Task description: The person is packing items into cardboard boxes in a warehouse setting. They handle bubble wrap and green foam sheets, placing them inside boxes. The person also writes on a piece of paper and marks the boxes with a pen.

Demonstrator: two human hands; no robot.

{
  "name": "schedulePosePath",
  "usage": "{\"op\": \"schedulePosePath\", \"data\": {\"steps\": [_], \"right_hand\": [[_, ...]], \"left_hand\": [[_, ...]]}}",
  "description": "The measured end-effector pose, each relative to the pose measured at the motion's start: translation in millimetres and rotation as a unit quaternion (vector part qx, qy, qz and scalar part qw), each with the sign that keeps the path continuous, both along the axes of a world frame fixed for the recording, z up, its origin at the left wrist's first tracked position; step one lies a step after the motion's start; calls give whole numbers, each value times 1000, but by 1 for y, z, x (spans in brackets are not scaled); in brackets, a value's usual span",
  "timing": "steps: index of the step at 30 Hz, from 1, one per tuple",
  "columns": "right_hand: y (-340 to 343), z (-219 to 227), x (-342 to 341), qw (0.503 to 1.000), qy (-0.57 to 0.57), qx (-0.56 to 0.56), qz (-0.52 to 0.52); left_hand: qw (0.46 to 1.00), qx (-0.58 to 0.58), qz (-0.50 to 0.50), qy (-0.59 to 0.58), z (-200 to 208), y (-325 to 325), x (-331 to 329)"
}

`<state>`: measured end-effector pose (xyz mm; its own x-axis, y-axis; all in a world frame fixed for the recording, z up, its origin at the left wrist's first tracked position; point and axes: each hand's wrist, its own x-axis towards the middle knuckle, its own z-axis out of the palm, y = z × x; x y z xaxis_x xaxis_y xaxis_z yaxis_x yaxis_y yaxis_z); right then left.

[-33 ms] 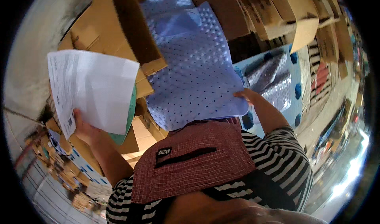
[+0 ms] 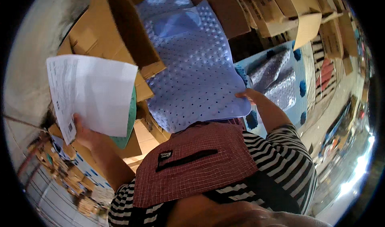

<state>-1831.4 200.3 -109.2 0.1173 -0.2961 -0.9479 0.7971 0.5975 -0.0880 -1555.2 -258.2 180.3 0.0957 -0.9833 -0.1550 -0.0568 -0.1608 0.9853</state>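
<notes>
A pale blue bath mat (image 2: 192,82), bumpy and dotted with small holes, lies lengthwise before me. Its near end hangs at my red-brown apron. My right hand (image 2: 249,95) pinches the mat's near right corner, thumb on top. On the left, my left hand (image 2: 85,133) is closed on the lower edge of a white printed sheet of paper (image 2: 98,92), its thumb on the front. Behind the sheet shows the curved rim of a green thing (image 2: 130,127), mostly hidden. Whether my left hand also holds it, I cannot tell.
An opened cardboard box (image 2: 96,30) stands beside the mat on the left. Right of it, a folded silvery-grey bumpy mat (image 2: 276,82) lies on a light-blue surface with dark blue patches. Several cardboard boxes (image 2: 280,10) are stacked at the far right, near slatted pallets (image 2: 325,80).
The paper sits slightly lower and further left in the picture. My right hand keeps its hold on the mat's corner.
</notes>
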Motion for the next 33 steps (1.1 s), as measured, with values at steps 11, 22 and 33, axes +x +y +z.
{"op": "schedulePosePath", "data": {"steps": [11, 22, 33], "right_hand": [[13, -240, -53, 999, 3, -50, 5], [-71, -217, -80, 965, 212, 127, -88], [-83, -247, -135, 993, 83, -81, 0]], "left_hand": [[976, 15, 20, -215, -55, 31, -112], [967, 74, -213, -121, -138, 16, -114], [972, 183, -118, 92, -168, -28, -19]]}}
